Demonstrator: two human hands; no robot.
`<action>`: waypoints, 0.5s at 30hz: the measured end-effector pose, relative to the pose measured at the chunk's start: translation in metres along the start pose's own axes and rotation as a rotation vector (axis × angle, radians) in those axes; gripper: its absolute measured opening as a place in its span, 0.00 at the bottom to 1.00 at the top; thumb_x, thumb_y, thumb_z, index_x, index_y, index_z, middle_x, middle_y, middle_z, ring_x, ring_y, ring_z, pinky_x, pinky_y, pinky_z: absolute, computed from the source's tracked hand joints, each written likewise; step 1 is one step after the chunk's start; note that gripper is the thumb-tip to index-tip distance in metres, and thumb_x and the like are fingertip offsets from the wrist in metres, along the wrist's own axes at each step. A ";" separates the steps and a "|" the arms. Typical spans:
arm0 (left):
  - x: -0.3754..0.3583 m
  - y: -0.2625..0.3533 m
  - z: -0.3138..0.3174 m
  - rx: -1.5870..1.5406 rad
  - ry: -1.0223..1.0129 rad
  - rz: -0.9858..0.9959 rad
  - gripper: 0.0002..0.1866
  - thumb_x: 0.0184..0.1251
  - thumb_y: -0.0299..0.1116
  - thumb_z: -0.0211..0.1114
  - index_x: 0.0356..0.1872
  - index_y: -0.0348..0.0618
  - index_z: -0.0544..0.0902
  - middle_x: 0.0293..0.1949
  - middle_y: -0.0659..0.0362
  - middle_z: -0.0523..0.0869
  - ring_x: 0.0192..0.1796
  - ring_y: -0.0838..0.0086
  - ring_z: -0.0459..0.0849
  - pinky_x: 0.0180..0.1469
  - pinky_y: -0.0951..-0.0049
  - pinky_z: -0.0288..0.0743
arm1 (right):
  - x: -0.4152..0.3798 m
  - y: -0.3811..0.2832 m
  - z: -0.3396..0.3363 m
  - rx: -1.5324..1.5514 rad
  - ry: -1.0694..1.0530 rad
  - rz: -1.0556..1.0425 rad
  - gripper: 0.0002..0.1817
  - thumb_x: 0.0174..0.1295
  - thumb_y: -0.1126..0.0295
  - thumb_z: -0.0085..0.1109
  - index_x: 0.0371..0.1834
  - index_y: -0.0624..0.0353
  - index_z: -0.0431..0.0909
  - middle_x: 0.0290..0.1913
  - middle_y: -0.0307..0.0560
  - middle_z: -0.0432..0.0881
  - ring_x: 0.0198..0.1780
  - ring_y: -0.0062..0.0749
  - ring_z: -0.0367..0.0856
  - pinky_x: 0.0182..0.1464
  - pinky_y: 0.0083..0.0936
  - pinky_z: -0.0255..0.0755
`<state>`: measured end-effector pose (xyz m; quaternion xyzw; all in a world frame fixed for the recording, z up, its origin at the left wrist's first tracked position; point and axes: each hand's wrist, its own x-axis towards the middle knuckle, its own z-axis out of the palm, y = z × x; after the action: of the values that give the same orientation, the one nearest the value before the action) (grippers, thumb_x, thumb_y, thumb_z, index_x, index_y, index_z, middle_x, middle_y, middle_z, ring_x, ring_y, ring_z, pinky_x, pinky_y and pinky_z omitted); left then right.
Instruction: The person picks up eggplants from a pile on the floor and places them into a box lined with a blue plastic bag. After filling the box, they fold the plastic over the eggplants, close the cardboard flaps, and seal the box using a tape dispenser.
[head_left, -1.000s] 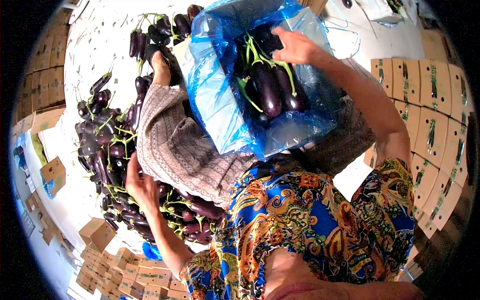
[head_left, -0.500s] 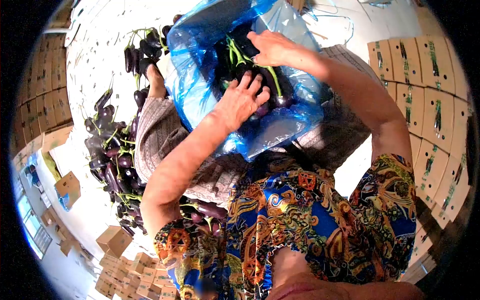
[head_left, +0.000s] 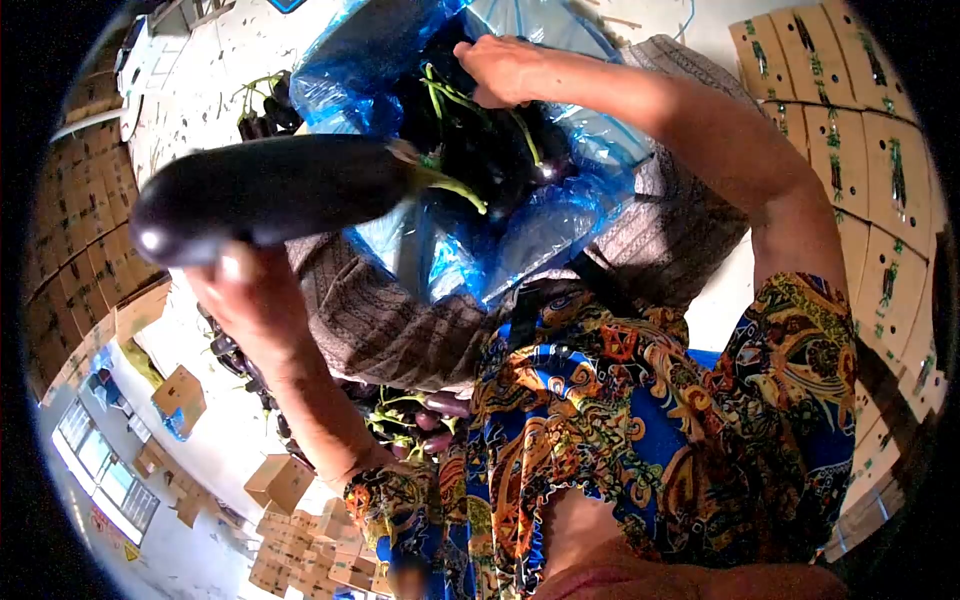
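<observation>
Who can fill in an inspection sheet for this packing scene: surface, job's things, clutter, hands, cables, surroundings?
Surface: pale floor, strewn with bits.
Job's things: large eggplant raised, stem toward the blue-lined box; more eggplants inside the box.
Clutter: loose eggplants on the floor; more below the lap.
Hands: left hand holds the large eggplant from beneath; right hand rests on the eggplants in the box.
Cables: nothing seen.
Surroundings: stacked cartons at the right edge, more cartons at lower left.
</observation>
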<state>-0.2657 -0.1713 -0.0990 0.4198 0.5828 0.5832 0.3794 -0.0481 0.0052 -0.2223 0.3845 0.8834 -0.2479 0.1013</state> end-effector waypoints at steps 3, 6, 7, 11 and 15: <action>0.019 -0.019 0.011 -0.117 0.171 -0.097 0.34 0.57 0.49 0.67 0.61 0.38 0.71 0.53 0.49 0.80 0.54 0.63 0.80 0.60 0.61 0.73 | 0.002 -0.004 -0.005 0.070 -0.106 0.118 0.21 0.55 0.73 0.57 0.49 0.73 0.66 0.25 0.60 0.83 0.25 0.46 0.85 0.27 0.35 0.82; 0.027 -0.049 0.029 0.341 -0.003 -0.250 0.32 0.57 0.45 0.70 0.57 0.35 0.70 0.47 0.51 0.79 0.50 0.67 0.80 0.55 0.61 0.77 | 0.006 0.000 -0.002 0.116 -0.138 0.135 0.20 0.56 0.72 0.56 0.49 0.74 0.66 0.24 0.58 0.82 0.22 0.41 0.85 0.25 0.33 0.81; 0.032 -0.068 0.031 0.445 -0.086 -0.201 0.31 0.57 0.45 0.70 0.55 0.35 0.71 0.44 0.53 0.80 0.46 0.68 0.82 0.51 0.63 0.78 | 0.005 -0.001 -0.003 0.134 -0.137 0.128 0.20 0.56 0.72 0.55 0.49 0.74 0.65 0.23 0.58 0.82 0.22 0.41 0.85 0.25 0.33 0.81; 0.062 -0.113 0.065 0.203 -0.162 -0.394 0.33 0.57 0.51 0.70 0.54 0.36 0.71 0.38 0.53 0.84 0.36 0.60 0.85 0.42 0.61 0.79 | 0.006 -0.001 -0.003 0.096 -0.118 0.092 0.20 0.57 0.72 0.55 0.48 0.75 0.65 0.22 0.57 0.82 0.20 0.40 0.84 0.24 0.32 0.81; 0.059 -0.160 0.087 0.915 -0.300 -0.132 0.39 0.60 0.55 0.64 0.63 0.36 0.64 0.41 0.36 0.84 0.45 0.41 0.83 0.49 0.51 0.76 | 0.000 -0.010 -0.008 0.131 -0.128 0.102 0.21 0.59 0.69 0.58 0.47 0.75 0.66 0.21 0.57 0.82 0.22 0.45 0.84 0.29 0.35 0.81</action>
<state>-0.2132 -0.0796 -0.2589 0.5851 0.7438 0.1749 0.2719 -0.0554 0.0036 -0.2115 0.4180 0.8363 -0.3239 0.1445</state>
